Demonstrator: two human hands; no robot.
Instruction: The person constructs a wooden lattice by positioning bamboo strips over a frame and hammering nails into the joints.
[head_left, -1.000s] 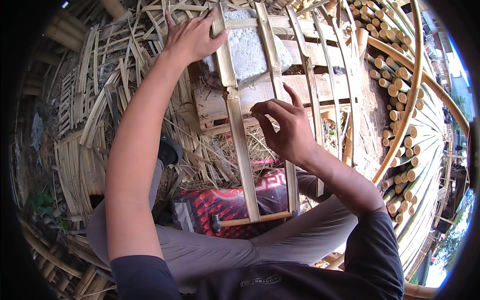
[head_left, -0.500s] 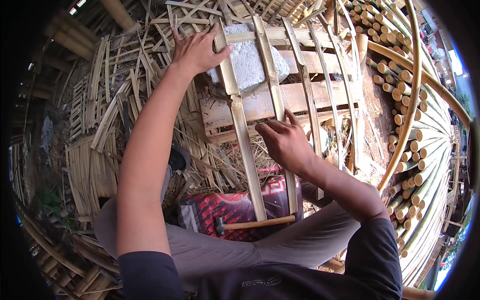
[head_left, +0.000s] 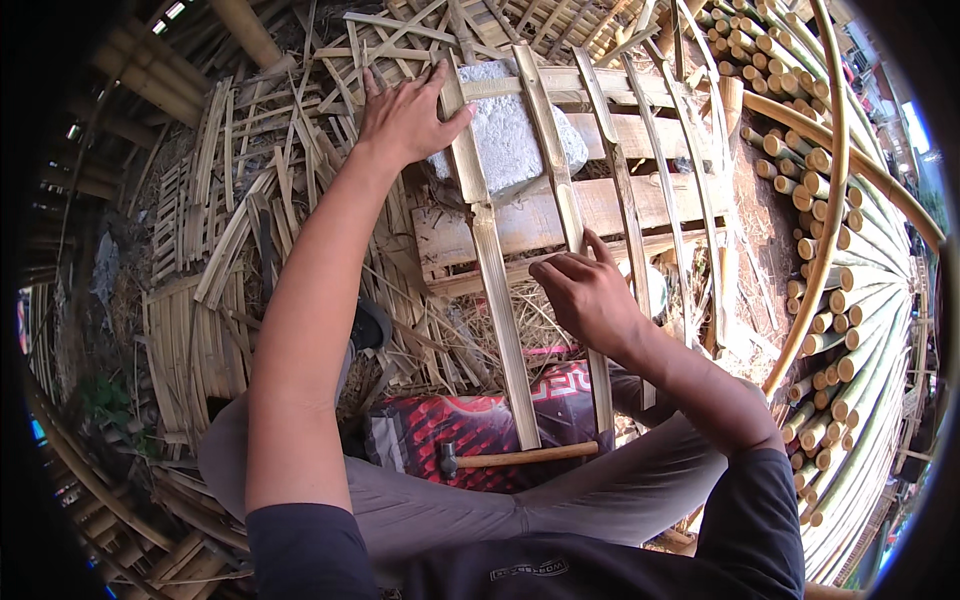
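Observation:
Split bamboo strips are laid out as a frame, with several long strips running away from me and a cross strip (head_left: 565, 88) at the far end. My left hand (head_left: 405, 118) is open, fingers spread, its thumb against the far part of the leftmost long strip (head_left: 465, 150). My right hand (head_left: 590, 300) is curled beside the second long strip (head_left: 565, 205), one finger reaching to it; whatever the fingers hold, if anything, is hidden. A grey stone block (head_left: 500, 140) lies beneath the far ends. A hammer (head_left: 520, 457) with a wooden handle rests across the near ends.
Wooden planks (head_left: 530, 225) lie under the strips. A red and black printed sack (head_left: 440, 420) is between my legs. Bamboo offcuts (head_left: 200, 330) cover the ground at left. A large stack of bamboo poles (head_left: 840, 320) and a bent pole (head_left: 825, 220) stand at right.
The whole view has shifted slightly, so the scene sits a little lower and farther right. Both hands keep nearly the same places against the strips.

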